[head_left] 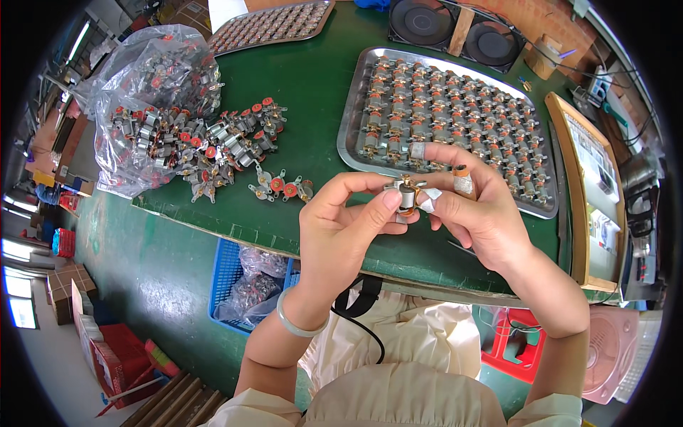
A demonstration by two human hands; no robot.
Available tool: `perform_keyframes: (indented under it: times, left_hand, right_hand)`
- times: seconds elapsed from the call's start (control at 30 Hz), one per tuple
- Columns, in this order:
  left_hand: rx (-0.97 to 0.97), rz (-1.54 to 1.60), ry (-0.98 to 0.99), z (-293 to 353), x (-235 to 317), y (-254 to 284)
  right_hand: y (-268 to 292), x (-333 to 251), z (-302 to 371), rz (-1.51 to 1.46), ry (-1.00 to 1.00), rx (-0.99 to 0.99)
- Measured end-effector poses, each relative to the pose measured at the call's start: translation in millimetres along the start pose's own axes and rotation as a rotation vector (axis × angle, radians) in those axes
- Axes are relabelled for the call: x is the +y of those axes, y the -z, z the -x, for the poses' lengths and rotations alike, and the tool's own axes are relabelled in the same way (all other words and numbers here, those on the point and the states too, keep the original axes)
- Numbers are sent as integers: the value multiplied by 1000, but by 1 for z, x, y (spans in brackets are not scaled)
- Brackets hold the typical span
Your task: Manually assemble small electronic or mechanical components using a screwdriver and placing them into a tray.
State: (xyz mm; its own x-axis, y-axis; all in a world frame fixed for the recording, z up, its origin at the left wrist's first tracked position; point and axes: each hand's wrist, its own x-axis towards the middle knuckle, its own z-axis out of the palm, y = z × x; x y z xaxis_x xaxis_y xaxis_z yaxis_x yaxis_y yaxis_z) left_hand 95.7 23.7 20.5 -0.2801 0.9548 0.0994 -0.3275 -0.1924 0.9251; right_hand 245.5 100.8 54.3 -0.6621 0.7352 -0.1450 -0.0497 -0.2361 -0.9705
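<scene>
Over the bench's near edge, my left hand pinches a small metal part between thumb and fingers. It has a silver cylindrical body, metal tabs and an orange base, like a small motor or coil. My right hand closes on the part's right side, its thumb touching near the tabs. White tape wraps several right fingertips, and a dark, orange-rimmed piece sits at one taped finger. Just beyond the hands lies a metal tray with rows of similar parts. A loose heap of such parts lies to the left.
A clear plastic bag spills parts at the left of the green bench. Another filled tray and two black fans stand at the back. A wood-framed board is at right; a blue crate sits below.
</scene>
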Motion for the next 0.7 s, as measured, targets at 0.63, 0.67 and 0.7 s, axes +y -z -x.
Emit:
perform_keyframes:
  times: [0.63, 0.67, 0.7]
  left_hand:
    - [-40, 55, 22, -2, 2, -2]
    - [-49, 67, 17, -2, 2, -2]
    - [-49, 66, 16, -2, 2, -2]
  right_hand:
    - [0, 0, 2, 88, 83, 55]
    - [1, 3, 2, 93, 143, 75]
    - [1, 5, 3, 93, 144, 75]
